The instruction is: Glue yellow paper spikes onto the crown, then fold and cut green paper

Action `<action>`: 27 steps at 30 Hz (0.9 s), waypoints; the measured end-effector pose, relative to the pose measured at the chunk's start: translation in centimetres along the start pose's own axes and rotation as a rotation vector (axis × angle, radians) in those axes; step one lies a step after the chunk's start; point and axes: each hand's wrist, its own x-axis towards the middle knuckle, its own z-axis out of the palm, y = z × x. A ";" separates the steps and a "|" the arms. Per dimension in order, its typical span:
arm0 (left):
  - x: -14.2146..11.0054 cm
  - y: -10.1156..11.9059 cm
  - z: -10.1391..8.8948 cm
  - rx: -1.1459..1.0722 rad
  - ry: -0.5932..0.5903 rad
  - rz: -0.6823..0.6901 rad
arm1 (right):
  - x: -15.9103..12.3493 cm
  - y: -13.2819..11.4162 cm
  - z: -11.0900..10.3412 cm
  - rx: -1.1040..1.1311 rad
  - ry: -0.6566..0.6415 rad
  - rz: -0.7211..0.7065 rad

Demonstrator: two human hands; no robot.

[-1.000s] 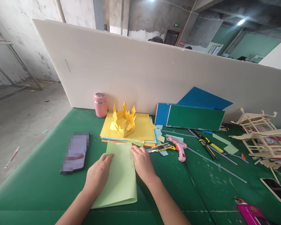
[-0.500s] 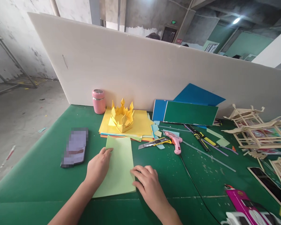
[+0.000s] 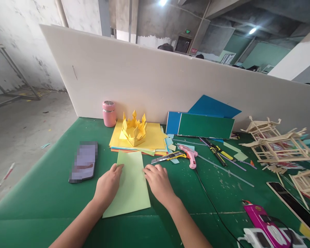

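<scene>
A folded light green paper sheet (image 3: 130, 182) lies on the green table (image 3: 49, 203) in front of me. My left hand (image 3: 107, 186) rests on its left edge with fingers laid flat. My right hand (image 3: 158, 181) presses the sheet's right edge, fingers stretched out and pointing left. Behind the sheet, a yellow folded paper crown (image 3: 134, 130) stands on a stack of coloured paper (image 3: 155, 139).
A phone (image 3: 83, 166) lies to the left, a pink cup (image 3: 109, 113) by the white partition (image 3: 144, 75). To the right are a utility knife (image 3: 167, 157), pink glue gun (image 3: 190, 156), blue and green boards (image 3: 205, 124), wooden stick models (image 3: 276, 143), a magenta device (image 3: 260, 222).
My right hand slid down the sheet's right edge toward me, then returned up to its middle. My left hand has stayed on the left edge.
</scene>
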 end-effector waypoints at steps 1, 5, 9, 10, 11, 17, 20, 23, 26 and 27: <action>-0.2 -0.1 0.1 0.001 -0.002 0.006 | 1.0 0.2 0.2 -0.009 0.008 -0.001; -0.9 -0.5 0.4 0.015 -0.010 0.022 | 4.1 0.6 0.9 -0.033 0.028 -0.016; -1.2 -0.6 0.6 0.029 -0.031 0.034 | 5.5 0.4 1.5 -0.045 0.051 -0.023; -1.2 -0.6 0.6 0.027 -0.033 0.033 | 5.6 0.4 1.6 -0.045 0.060 -0.023; -1.2 -0.6 0.5 0.021 -0.032 0.028 | 5.6 0.4 1.6 -0.044 0.069 -0.022; -1.2 -0.7 0.0 -0.070 0.018 -0.076 | 3.7 3.7 0.4 -0.056 0.188 0.108; -1.2 -0.8 -0.4 -0.111 0.055 -0.096 | 2.3 6.3 -0.6 -0.094 0.236 0.188; -1.2 -0.8 -0.6 -0.129 0.094 -0.089 | 1.5 7.8 -0.9 -0.116 0.222 0.187; -1.4 -0.7 -0.7 -0.123 0.088 -0.089 | 1.5 8.1 -0.9 -0.123 0.202 0.171; -1.5 -0.7 -0.8 -0.116 0.075 -0.094 | 1.5 8.1 -0.9 -0.123 0.198 0.168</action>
